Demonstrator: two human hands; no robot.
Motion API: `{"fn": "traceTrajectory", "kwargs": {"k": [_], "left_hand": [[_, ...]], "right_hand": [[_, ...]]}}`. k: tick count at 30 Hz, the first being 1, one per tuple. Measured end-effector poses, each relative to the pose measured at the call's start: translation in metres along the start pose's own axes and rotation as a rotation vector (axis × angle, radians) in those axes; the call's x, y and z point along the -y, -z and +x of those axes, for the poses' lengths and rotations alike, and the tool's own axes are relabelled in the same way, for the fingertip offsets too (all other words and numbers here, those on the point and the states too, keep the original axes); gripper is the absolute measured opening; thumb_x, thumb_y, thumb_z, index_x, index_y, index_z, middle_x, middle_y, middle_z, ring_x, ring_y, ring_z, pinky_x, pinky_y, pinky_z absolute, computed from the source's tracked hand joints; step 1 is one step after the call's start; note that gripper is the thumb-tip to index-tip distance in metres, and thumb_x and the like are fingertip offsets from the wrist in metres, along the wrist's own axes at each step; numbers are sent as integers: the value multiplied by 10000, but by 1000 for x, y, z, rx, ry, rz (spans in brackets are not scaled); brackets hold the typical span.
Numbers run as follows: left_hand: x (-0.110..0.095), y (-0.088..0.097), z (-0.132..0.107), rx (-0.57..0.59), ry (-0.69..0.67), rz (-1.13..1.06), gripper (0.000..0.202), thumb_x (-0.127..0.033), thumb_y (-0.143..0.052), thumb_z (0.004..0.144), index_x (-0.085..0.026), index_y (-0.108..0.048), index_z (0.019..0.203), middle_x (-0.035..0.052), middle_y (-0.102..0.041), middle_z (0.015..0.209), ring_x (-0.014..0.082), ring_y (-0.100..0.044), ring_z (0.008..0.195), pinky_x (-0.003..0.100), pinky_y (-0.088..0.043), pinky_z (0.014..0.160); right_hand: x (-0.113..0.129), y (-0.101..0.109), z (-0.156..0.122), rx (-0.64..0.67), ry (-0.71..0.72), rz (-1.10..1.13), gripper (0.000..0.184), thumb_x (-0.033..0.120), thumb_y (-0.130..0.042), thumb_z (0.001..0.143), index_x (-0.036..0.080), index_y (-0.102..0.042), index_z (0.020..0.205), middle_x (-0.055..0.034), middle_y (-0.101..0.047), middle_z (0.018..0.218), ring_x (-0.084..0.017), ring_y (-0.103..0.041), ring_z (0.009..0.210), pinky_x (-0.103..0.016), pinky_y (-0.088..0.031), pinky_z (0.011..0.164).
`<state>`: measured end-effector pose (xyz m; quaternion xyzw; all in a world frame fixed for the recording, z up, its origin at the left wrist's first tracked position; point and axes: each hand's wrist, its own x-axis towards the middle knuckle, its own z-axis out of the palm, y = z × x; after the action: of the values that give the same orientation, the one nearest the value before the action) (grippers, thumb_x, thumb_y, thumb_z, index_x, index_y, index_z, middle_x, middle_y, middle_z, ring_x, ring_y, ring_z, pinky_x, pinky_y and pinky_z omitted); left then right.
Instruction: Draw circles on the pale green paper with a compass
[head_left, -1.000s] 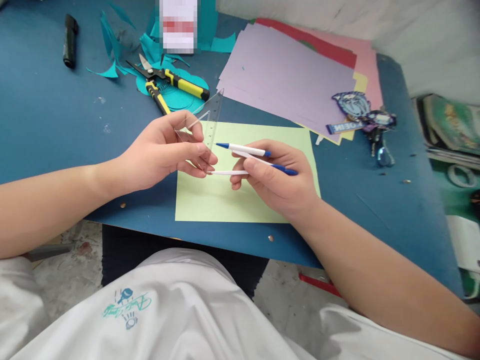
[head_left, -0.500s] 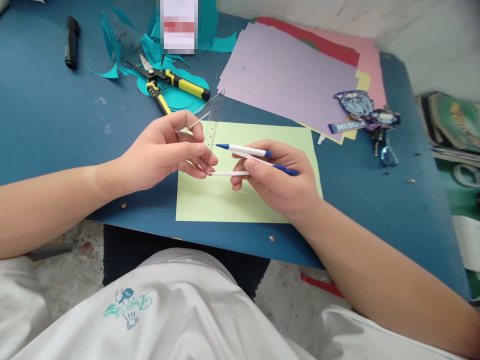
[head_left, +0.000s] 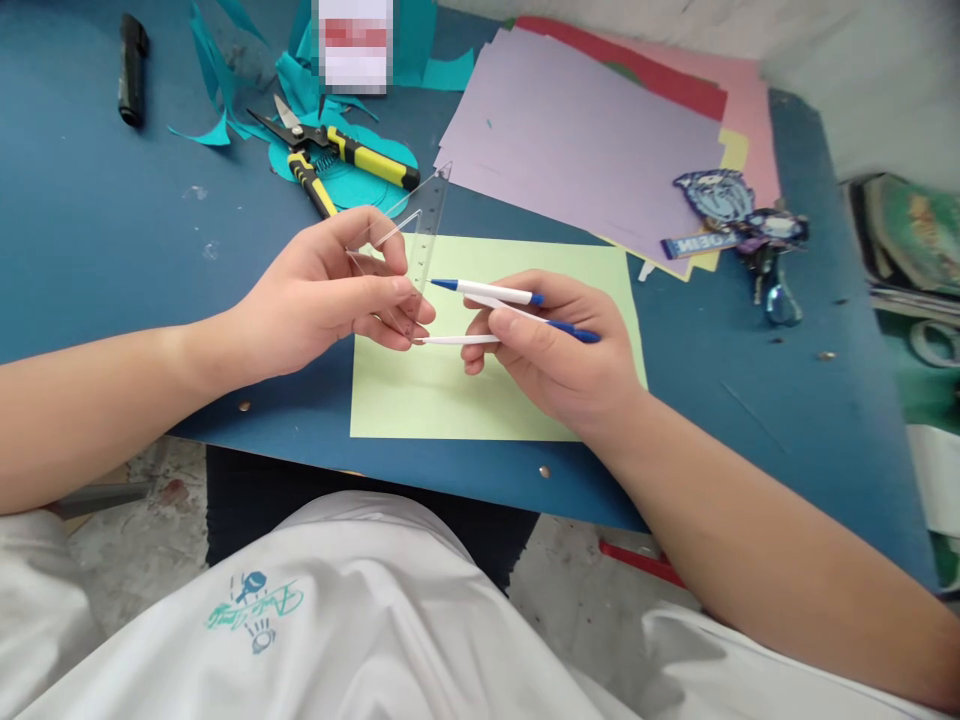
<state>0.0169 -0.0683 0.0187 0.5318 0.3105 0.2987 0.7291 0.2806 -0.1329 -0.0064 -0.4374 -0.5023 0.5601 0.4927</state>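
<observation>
My left hand (head_left: 330,300) pinches a clear plastic set square (head_left: 420,235), held tilted above the left edge of a pale green sheet (head_left: 450,390). My right hand (head_left: 555,355) is closed round a white pen with blue ends (head_left: 487,292) and a thin white stick (head_left: 454,341). The stick's tip touches my left fingers. Both hands hover over the green sheet, which lies flat on the blue table (head_left: 97,250).
Yellow-handled snips (head_left: 337,165) lie on teal paper scraps (head_left: 300,85) at the back. A stack of lilac, pink and red sheets (head_left: 592,140) sits at the back right, with a keyring (head_left: 742,235) beside it. A black marker (head_left: 131,70) lies far left.
The view has shifted slightly; both hands hold the same things in the same pose.
</observation>
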Motion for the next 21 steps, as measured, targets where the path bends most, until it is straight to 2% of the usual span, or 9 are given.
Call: {"fn": "traceTrajectory", "kwargs": {"k": [6, 10, 13, 16, 18, 21], "left_hand": [[1, -2, 1, -17, 10, 25, 347, -323, -958, 1018, -241, -631, 1096, -2, -890, 970, 247, -922, 989, 335, -736, 898], [-2, 3, 9, -93, -60, 116, 387, -299, -960, 979, -256, -584, 1061, 2, -890, 942, 257, -916, 904, 356, -704, 817], [-6, 23, 19, -170, -139, 280, 435, -317, -956, 1002, -281, -567, 1194, -44, -888, 912, 218, -872, 853, 344, -658, 819], [-10, 52, 29, -170, -181, 605, 431, -375, -923, 1040, -286, -634, 1347, -129, -832, 826, 173, -758, 865, 319, -581, 890], [-10, 66, 32, -216, -174, 812, 395, -465, -921, 1058, -307, -686, 1333, -162, -798, 858, 153, -675, 906, 299, -546, 983], [-8, 72, 32, -262, -159, 1009, 273, -498, -772, 1136, -306, -705, 1319, -158, -794, 971, 126, -649, 959, 252, -543, 997]], "right_hand": [[-2, 2, -1, 11, -8, -2, 389, 566, -1052, 932, 277, -831, 1070, -5, -759, 850, -226, -762, 713, -497, -761, 749], [-2, 2, 0, 17, 11, -7, 435, 644, -1034, 939, 287, -826, 1074, -15, -770, 877, -223, -739, 717, -468, -723, 723], [0, 2, 0, 13, 41, -19, 431, 664, -994, 977, 287, -784, 965, -9, -739, 839, -205, -690, 699, -437, -681, 710], [2, 1, 2, -5, 53, -44, 490, 690, -983, 974, 290, -719, 870, 3, -670, 780, -200, -651, 708, -435, -674, 743], [2, 1, 3, -35, 46, -43, 515, 714, -1002, 937, 298, -706, 869, 7, -639, 787, -202, -629, 729, -432, -669, 735], [3, 2, 6, -62, 9, -8, 534, 699, -1059, 872, 300, -705, 850, 14, -587, 793, -184, -564, 721, -406, -640, 696]]}}
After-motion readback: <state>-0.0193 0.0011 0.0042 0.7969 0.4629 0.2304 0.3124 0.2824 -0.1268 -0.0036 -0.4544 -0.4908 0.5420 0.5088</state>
